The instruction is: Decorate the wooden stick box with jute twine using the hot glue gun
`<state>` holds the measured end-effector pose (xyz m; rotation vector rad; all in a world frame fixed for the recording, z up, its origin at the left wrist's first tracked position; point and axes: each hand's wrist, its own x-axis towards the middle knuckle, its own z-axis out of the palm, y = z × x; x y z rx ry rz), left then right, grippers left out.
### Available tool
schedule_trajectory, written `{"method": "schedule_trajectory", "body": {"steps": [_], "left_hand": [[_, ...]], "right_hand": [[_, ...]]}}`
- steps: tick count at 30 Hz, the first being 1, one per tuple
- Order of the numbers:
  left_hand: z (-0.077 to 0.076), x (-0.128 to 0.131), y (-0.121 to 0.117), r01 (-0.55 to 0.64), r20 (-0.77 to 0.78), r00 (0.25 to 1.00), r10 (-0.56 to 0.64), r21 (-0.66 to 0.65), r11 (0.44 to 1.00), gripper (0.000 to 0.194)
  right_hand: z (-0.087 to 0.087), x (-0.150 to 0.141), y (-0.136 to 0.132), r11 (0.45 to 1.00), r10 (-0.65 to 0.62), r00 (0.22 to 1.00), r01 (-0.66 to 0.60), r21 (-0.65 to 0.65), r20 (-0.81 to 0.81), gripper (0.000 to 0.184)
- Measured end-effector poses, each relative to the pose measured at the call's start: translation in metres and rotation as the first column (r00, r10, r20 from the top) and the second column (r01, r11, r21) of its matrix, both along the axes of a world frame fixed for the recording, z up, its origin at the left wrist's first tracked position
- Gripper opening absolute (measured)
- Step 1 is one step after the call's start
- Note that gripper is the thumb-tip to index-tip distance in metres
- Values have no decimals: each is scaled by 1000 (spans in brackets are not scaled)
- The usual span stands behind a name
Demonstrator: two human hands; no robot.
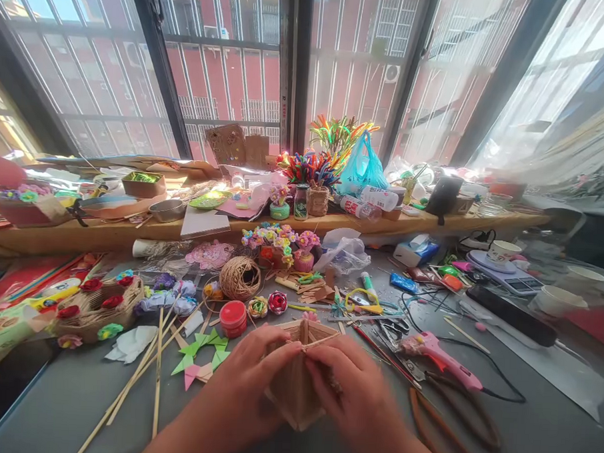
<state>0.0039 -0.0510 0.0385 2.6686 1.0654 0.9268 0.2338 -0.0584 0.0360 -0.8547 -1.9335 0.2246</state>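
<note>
At the front middle of the table is a tan angular craft piece, with flat sides meeting at a ridge that points toward me. My left hand grips its left side, fingertips bent over the top edge. On the other side, my right hand has thumb and forefinger pinched at a thin tan strand lying along that edge. Both sets of fingertips nearly meet there. The palms hide much of the piece's sides. A green and pink paper star ring lies left of my left hand.
A pink glue gun with its cord and scissors lie to the right. Thin wooden sticks spread at the left. Beyond the hands are a red jar, a twine ball and paper flowers. A cluttered ledge runs below the windows.
</note>
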Motion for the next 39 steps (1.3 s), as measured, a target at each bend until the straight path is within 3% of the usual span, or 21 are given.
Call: {"method": "schedule_trajectory", "body": {"steps": [6, 14, 26, 29, 35, 39], "left_hand": [[1, -5, 1, -34, 22, 999, 36, -71, 997, 103], [3, -8, 4, -92, 12, 995, 94, -133, 987, 102], [0, -13, 10, -116, 78, 988, 134, -202, 972, 99], [-3, -12, 10, -88, 104, 988, 110, -198, 976, 104], [-5, -8, 9, 12, 140, 990, 12, -172, 985, 106], [-5, -7, 9, 43, 101, 994, -31, -124, 991, 103]], "right_hand": [[-7, -12, -1, 998, -11, 999, 9, 61, 38, 31], [-10, -13, 1, 999, 32, 993, -35, 24, 114, 28], [-16, -10, -4, 997, 44, 999, -43, 58, -20, 33], [-15, -4, -6, 1000, 3, 990, -5, -20, -139, 27], [6, 24, 12, 939, -277, 931, 209, -273, -237, 14], [33, 30, 42, 882, -252, 946, 137, -452, -205, 18]]}}
